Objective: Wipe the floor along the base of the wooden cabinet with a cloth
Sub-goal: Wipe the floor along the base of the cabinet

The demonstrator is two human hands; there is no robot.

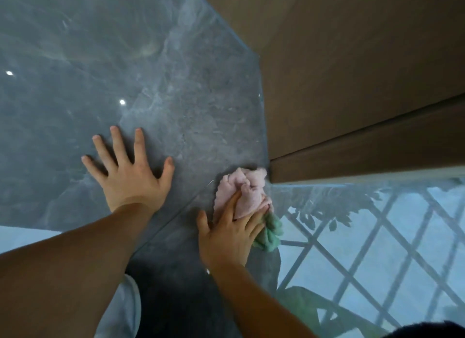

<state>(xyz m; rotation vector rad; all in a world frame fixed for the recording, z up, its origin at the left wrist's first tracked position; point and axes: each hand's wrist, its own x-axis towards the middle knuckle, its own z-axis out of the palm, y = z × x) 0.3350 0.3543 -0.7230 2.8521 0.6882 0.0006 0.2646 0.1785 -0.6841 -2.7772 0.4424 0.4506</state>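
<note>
Beside the cabinet (352, 86), right hand (226, 234) presses cloth (245, 194), seemingly bunched.

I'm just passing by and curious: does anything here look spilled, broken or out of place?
Nothing stands out. The right hand presses a bunched pink and green cloth at the wooden cabinet's corner, the left hand lies flat on the glossy grey floor. The lattice pattern is only a reflection.

Our left hand (130, 171) lies flat, palm down, fingers and thumb spread wide, the bare forearm running back toward the lower left. Our right hand (230, 233) presses down with fingers curled forward in a loose grip (the thumb sticks out to the left), its forearm reaching in from below.
</note>
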